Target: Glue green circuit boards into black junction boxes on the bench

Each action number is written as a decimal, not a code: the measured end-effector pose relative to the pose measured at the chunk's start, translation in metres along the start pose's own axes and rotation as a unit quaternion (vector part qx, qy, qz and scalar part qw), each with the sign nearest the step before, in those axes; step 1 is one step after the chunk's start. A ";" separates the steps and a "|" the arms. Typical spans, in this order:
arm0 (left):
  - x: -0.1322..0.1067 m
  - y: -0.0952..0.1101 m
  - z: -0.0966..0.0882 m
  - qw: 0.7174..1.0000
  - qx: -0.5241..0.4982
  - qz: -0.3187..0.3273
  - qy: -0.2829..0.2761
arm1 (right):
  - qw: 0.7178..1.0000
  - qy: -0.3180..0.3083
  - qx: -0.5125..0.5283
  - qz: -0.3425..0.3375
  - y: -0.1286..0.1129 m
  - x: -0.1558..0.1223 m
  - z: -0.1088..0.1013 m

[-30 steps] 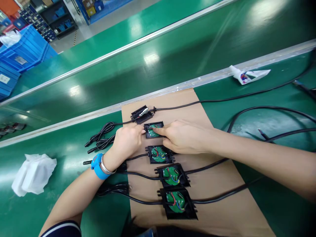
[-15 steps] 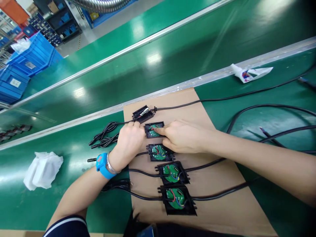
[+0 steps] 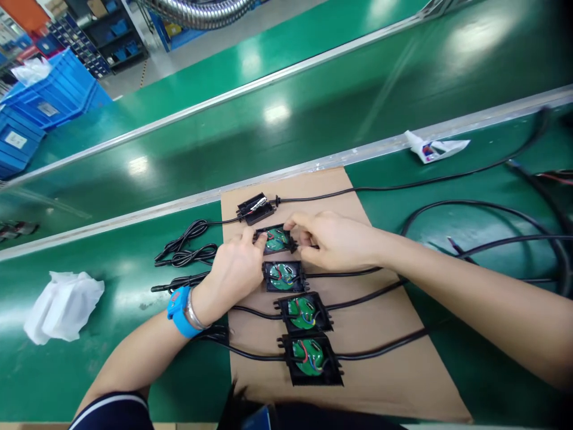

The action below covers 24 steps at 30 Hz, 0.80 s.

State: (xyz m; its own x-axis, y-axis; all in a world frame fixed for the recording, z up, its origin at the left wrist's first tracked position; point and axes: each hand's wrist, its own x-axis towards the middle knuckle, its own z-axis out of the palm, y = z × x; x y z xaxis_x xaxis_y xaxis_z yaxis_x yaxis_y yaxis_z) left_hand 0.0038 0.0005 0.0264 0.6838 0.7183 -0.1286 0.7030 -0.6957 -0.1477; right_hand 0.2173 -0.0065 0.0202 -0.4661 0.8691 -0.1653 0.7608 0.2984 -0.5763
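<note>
Left hand (image 3: 236,263) and right hand (image 3: 335,240) are closed by the fingertips on opposite ends of a black housing (image 3: 274,251), fitted with a green board (image 3: 276,240). Just beyond the hands, a wired box (image 3: 256,208) is positioned; nearer the body, three similar housings (image 3: 304,312) are lined up. Coiled cables (image 3: 192,255) are laid left of the left hand; black cables (image 3: 367,301) are crossed by the right forearm. All housings are supported on cardboard (image 3: 371,370) over a green table (image 3: 188,382). Far beyond the left hand, blue crates (image 3: 58,89) and shelving (image 3: 114,36) are located.
</note>
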 end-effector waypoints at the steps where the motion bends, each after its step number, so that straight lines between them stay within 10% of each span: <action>1: 0.000 -0.002 0.000 0.999 -0.017 0.012 0.026 | 1.000 0.008 0.006 -0.003 0.002 -0.002 -0.001; 6: 0.010 -0.011 0.016 0.980 -0.093 0.141 0.101 | 0.999 0.019 -0.047 0.001 0.003 -0.005 -0.004; 16: 0.010 -0.017 0.019 0.978 -0.145 0.139 0.057 | 0.973 0.188 -0.083 -0.100 0.032 0.008 0.028; 24: 0.011 -0.009 0.015 0.981 -0.124 0.133 0.064 | 0.970 0.082 -0.177 -0.143 0.038 0.014 0.023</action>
State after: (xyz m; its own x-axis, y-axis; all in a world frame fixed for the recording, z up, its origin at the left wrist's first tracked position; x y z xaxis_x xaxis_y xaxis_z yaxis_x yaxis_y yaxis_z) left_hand 0.0022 0.0143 0.0116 0.8572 0.5150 -0.0045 0.5117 -0.8507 0.1204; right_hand 0.2293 0.0074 -0.0227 -0.6244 0.7737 0.1072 0.7327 0.6277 -0.2630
